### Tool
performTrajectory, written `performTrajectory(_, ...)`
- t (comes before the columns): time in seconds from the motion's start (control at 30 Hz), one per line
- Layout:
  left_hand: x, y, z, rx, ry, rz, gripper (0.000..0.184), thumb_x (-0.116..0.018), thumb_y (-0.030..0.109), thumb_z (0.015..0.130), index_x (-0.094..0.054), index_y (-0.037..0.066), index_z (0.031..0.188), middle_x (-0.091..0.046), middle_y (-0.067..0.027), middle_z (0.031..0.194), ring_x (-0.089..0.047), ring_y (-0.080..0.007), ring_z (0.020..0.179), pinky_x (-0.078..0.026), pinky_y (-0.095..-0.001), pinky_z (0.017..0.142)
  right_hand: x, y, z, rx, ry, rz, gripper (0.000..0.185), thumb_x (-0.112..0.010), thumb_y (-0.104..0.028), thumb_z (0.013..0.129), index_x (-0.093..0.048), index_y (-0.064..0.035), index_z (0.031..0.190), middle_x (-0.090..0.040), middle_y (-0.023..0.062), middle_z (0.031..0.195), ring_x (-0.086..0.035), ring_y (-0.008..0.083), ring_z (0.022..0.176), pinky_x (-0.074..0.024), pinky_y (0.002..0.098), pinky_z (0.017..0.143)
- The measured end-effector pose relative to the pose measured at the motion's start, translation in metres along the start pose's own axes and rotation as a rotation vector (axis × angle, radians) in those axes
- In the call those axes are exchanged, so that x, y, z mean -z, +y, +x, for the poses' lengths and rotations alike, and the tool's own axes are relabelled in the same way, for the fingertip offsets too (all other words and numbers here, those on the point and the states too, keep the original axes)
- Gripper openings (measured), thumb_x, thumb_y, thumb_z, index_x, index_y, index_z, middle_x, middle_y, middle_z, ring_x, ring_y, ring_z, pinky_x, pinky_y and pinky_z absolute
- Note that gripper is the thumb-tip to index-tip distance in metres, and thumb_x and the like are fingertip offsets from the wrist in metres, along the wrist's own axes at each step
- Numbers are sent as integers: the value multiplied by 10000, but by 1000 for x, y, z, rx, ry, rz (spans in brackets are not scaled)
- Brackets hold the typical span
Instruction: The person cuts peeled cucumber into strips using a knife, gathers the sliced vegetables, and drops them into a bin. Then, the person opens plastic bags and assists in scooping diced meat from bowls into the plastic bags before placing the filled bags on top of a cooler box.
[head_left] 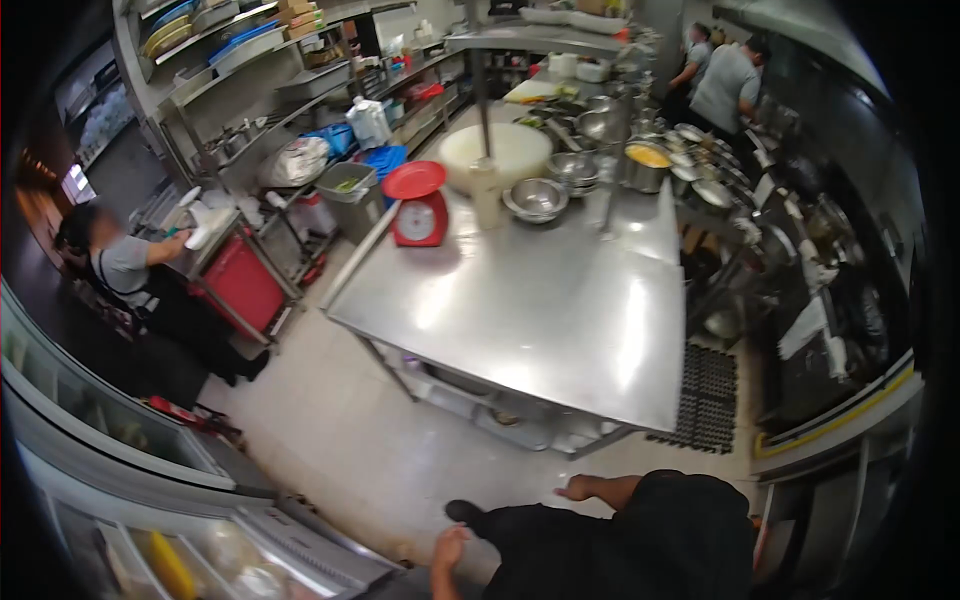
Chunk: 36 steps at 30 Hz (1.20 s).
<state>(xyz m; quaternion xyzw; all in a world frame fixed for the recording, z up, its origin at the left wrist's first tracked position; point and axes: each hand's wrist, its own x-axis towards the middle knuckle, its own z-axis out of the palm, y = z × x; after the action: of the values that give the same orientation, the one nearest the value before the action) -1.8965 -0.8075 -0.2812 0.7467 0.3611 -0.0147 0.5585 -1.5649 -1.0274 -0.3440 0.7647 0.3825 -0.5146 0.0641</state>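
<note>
My left hand (450,547) hangs low at the bottom of the view, its fingers curled in, with nothing visible in them. Above and to the right, my right hand (577,488) is held out from my dark-clothed body over the floor, fingers loosely apart and holding nothing visible. Neither hand touches the steel table (520,310) beyond them. On that table stand a red scale (418,220) with a red pan, a tall pale container (486,195) and a metal bowl (536,200).
A person (125,270) works at a side counter on the left. Two more people (722,85) stand at the back right, near pots (647,165). A grey bin (350,195) stands left of the table; a black mat (708,400) lies to its right.
</note>
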Motion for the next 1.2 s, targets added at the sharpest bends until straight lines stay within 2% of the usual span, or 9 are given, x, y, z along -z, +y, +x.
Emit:
performTrajectory(0.13, 75, -26, -17, 286, -75, 34, 619, -273, 415, 1012, -357, -57, 1403, -466, -252, 1375, -439, -315, 1290, -291, -378, 1102, 53, -103, 45, -200, -99, 67, 889, -213, -751, 878, -566, -44, 1285, -522, 195, 1342, -474, 355, 1263, -366, 471, 1037)
performTrajectory(0.23, 173, 21, -39, 467, 106, -95, 697, -392, 519, 957, -400, -53, 1356, -539, -268, 1265, -455, -369, 1267, -343, -393, 1050, 99, -208, 94, -215, -209, 160, 767, -314, -665, 913, -567, -43, 1283, -523, 215, 1332, -484, 364, 1248, -374, 460, 1033)
performTrajectory(0.33, 220, -53, -44, 570, 318, -228, 808, -559, 542, 876, -376, -65, 1377, -575, -286, 1212, -492, -400, 1234, -402, -395, 1009, 140, -294, 145, 235, -57, -304, 416, -539, -297, 883, -592, -18, 1186, -588, 214, 1211, -510, 390, 1184, -387, 447, 1018)
performTrajectory(0.4, 248, -115, -33, 594, 480, 112, 848, -576, 573, 849, -385, -64, 1375, -600, -282, 1164, -519, -389, 1204, -412, -360, 1006, 161, -354, 171, 413, 181, -141, 359, -552, -261, 871, -591, -4, 1119, -595, 203, 1137, -509, 378, 1157, -404, 453, 993)
performTrajectory(0.7, 458, -139, 163, 717, 173, -697, 715, -360, 600, 959, -402, 49, 1412, -469, -175, 1379, -484, -307, 1214, -391, -436, 994, 272, -585, 221, 840, 388, 223, 261, -610, -234, 840, -604, -10, 974, -605, 227, 953, -573, 412, 964, -460, 471, 857)
performTrajectory(0.73, 476, -122, 203, 588, 135, -816, 828, -253, 692, 928, -270, 76, 1481, -219, -160, 1549, -273, -345, 1391, -256, -481, 1107, 273, -602, 246, 847, 437, 260, 268, -596, -242, 860, -599, -8, 990, -598, 223, 978, -572, 403, 977, -459, 464, 862)
performTrajectory(0.77, 498, -57, 237, 518, 283, -848, 741, -306, 613, 962, -386, 36, 1419, -440, -198, 1406, -450, -324, 1261, -362, -442, 1037, 290, -622, 245, 835, 438, 312, 285, -558, -258, 906, -593, 0, 1025, -592, 218, 1033, -566, 394, 1018, -453, 457, 892)
performTrajectory(0.93, 582, 40, 423, -9, -436, -921, 920, -337, 791, 831, -291, 120, 1458, -346, -193, 1470, -367, -299, 1341, -317, -517, 1067, 404, -715, 234, 906, 973, 336, 397, -459, -296, 969, -533, -4, 1228, -511, 197, 1285, -432, 338, 1277, -340, 459, 1046)
performTrajectory(1.2, 651, 190, 608, -16, -705, -1221, 885, -362, 799, 814, -392, 115, 1374, -400, -155, 1435, -388, -311, 1317, -331, -527, 1049, 601, -748, 320, 879, 1345, 341, 496, -456, -308, 950, -440, -37, 1365, -361, 186, 1456, -300, 365, 1373, -226, 488, 1111)
